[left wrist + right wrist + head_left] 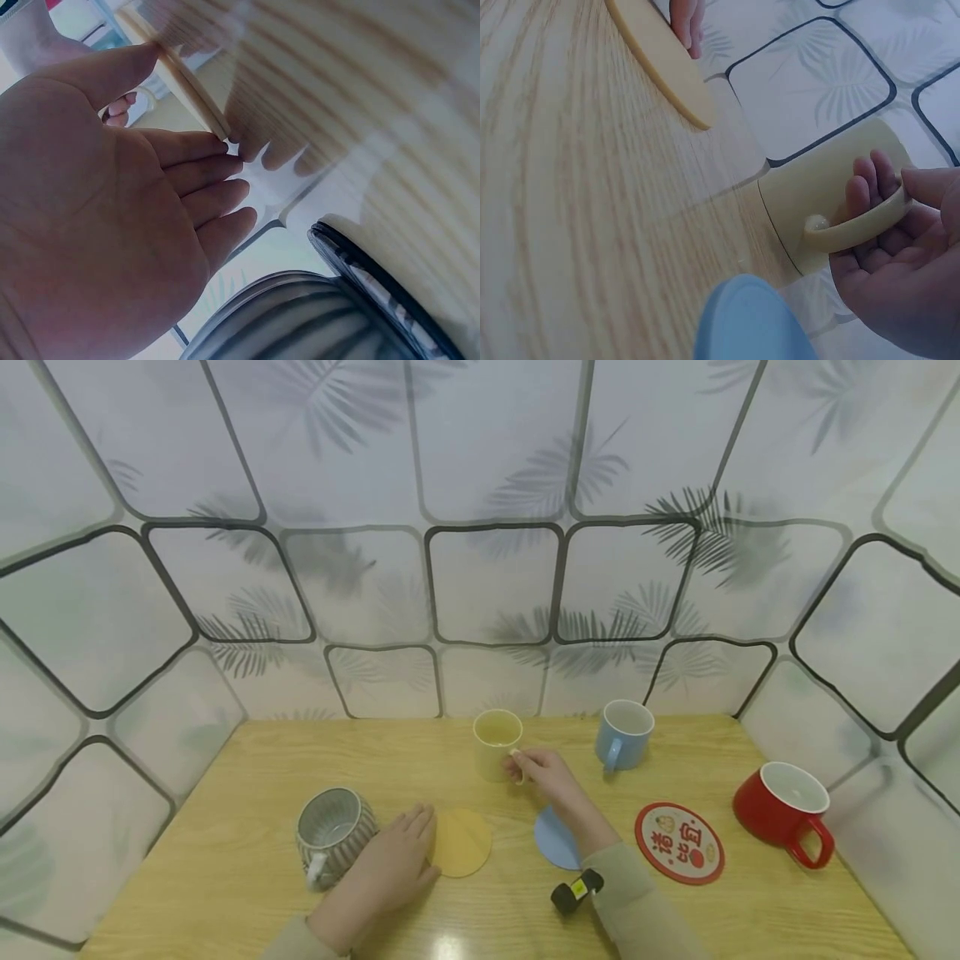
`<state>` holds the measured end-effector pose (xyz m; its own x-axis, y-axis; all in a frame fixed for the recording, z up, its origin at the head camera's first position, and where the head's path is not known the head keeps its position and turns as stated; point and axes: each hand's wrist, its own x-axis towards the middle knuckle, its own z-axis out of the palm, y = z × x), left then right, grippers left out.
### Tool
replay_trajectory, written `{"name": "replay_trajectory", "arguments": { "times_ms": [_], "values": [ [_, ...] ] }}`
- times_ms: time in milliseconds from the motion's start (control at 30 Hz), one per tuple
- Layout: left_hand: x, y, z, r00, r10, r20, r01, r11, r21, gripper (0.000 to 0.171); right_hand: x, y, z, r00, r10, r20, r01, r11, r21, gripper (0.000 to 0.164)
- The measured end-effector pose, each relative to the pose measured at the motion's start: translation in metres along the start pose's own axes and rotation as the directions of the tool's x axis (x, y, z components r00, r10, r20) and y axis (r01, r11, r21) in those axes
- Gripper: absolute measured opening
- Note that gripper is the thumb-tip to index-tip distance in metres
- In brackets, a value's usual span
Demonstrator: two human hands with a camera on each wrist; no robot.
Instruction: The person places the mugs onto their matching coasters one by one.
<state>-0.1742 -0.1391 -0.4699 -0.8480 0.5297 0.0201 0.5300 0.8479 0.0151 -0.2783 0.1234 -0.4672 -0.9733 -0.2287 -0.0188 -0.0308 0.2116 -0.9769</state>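
My right hand [542, 773] grips the handle [859, 227] of a pale yellow mug [491, 760] near the back of the table; its fingers pass through the handle loop in the right wrist view. My left hand [401, 858] lies with its fingers extended at the left edge of a round yellow coaster [462, 843]. In the left wrist view, the thumb and index fingertip meet that coaster's edge [196, 97]. Left of this hand stands a grey ribbed mug [336, 831], with a dark-rimmed coaster [382, 289] under it in the left wrist view.
A round blue coaster [557, 842] lies partly beneath my right forearm. Behind it at the right stands a blue mug [624, 737]. Further right are a red-rimmed coaster with characters [679, 843] and a red mug [780, 806]. A patterned curtain [487, 585] encloses the wooden table [247, 793].
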Motion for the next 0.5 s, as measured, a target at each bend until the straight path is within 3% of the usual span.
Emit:
{"name": "replay_trajectory", "arguments": {
  "times_ms": [200,500],
  "values": [
    [0.0008,-0.0007,0.0005,1.000,0.002,0.008,-0.002,1.000,0.006,0.071,0.0001,0.0006,0.0008,1.000,0.003,0.024,-0.004,0.999,0.039,0.039],
    [-0.0004,0.0002,-0.0014,1.000,-0.002,0.006,0.002,1.000,-0.014,0.070,-0.0005,0.0062,0.0074,1.000,-0.011,-0.009,0.012,0.992,0.126,0.037]
  ]
}}
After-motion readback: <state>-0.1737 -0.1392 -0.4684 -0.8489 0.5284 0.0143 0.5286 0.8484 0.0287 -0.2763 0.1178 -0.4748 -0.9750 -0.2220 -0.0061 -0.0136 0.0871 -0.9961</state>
